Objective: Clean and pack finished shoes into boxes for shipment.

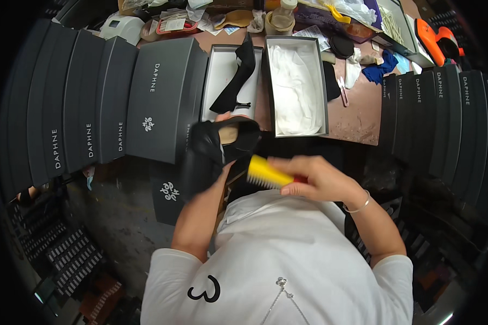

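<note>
My left hand (223, 117) grips a black shoe (205, 146) with a beige insole, raised over the near edge of the table. The shoe hides most of that hand and is partly blurred. My right hand (322, 176) is closed around a yellow brush (267, 172) with pale bristles and a bit of red at its handle. The brush is just right of the shoe, apart from it. Beyond the shoe, a black high-heeled shoe (237, 78) lies in an open shoe box (206, 65). White tissue paper (295, 89) fills another open box (325, 122) beside it.
Dark shoe boxes (162, 97) stand in rows at the left, with more boxes (444, 119) at the right. Tweezers (343, 91), a blue cloth (381, 67) and a dark round object (342, 46) lie on the table (358, 122). An orange tool (431, 43) sits at the far right.
</note>
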`<state>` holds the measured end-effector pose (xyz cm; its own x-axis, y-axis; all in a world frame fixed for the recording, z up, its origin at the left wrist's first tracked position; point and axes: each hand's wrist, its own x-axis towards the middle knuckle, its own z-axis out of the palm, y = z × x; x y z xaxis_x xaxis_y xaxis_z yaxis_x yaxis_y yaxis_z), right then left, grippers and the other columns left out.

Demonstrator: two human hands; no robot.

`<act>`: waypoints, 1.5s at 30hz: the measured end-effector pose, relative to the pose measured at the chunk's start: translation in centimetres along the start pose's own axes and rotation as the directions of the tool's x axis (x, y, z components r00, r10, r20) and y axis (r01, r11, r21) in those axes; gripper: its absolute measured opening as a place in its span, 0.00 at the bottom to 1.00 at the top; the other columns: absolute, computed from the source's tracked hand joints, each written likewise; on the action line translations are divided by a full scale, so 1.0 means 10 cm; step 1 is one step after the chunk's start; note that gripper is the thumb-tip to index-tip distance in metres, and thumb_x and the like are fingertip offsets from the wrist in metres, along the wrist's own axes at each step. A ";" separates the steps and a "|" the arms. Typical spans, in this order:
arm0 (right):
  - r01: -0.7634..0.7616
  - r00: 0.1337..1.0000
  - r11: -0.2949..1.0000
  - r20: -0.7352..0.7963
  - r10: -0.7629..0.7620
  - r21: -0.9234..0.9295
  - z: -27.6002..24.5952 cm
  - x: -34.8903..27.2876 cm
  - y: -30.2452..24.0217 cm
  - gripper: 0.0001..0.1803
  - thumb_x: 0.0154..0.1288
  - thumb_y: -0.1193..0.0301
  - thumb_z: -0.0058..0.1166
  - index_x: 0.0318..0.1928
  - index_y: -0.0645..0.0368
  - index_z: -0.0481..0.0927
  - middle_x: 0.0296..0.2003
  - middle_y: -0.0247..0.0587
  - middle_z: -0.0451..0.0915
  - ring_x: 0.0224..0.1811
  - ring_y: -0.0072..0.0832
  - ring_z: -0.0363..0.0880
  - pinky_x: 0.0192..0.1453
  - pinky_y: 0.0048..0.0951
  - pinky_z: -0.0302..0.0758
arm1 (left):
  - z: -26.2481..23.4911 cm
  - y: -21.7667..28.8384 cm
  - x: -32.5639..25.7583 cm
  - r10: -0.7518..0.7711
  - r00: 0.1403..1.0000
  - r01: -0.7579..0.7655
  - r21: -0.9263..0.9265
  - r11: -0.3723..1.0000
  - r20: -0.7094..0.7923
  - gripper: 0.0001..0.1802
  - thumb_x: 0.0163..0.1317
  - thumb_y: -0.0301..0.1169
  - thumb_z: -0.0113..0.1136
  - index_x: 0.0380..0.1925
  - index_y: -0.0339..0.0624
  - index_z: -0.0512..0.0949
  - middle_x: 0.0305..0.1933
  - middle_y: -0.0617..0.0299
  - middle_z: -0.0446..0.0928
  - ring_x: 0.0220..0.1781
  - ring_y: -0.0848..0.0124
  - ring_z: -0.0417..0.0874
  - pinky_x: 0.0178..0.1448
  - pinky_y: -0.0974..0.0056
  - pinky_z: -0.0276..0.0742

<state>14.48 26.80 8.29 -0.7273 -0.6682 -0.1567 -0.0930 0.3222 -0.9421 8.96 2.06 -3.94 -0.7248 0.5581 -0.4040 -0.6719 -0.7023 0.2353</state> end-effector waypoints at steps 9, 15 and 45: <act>-0.170 0.825 0.960 -0.500 0.262 0.224 -0.67 0.02 0.60 0.35 0.62 0.76 0.60 0.69 0.61 0.62 0.52 0.42 0.77 0.50 0.21 0.75 0.54 0.24 0.73 | 0.86 -0.73 0.07 -0.302 0.896 0.399 0.291 0.870 -0.324 0.33 0.60 0.38 0.65 0.62 0.40 0.65 0.55 0.55 0.73 0.57 0.58 0.76 0.59 0.51 0.75; -0.240 0.574 0.794 -0.578 0.580 0.559 -0.70 0.27 0.89 0.25 0.63 0.67 0.62 0.57 0.62 0.71 0.31 0.28 0.74 0.25 0.13 0.67 0.27 0.16 0.64 | 0.05 0.41 0.47 0.591 0.759 0.162 0.799 -0.579 0.274 0.41 0.58 0.35 0.65 0.66 0.28 0.58 0.60 0.37 0.68 0.62 0.44 0.69 0.65 0.51 0.66; 0.108 0.987 0.994 -0.119 -0.107 0.001 0.10 0.64 -0.07 0.45 0.56 0.73 0.58 0.73 0.49 0.53 0.43 0.56 0.77 0.37 0.48 0.79 0.48 0.35 0.77 | 0.67 -0.49 -0.69 -0.057 0.977 0.080 0.106 0.991 -0.204 0.17 0.66 0.39 0.54 0.46 0.36 0.74 0.42 0.54 0.79 0.42 0.62 0.81 0.44 0.57 0.80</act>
<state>10.54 21.66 7.65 -0.7889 -0.6142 -0.0187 -0.1704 0.2479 -0.9537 16.22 4.59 3.57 -0.6385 0.4953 -0.5890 -0.7404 -0.6042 0.2946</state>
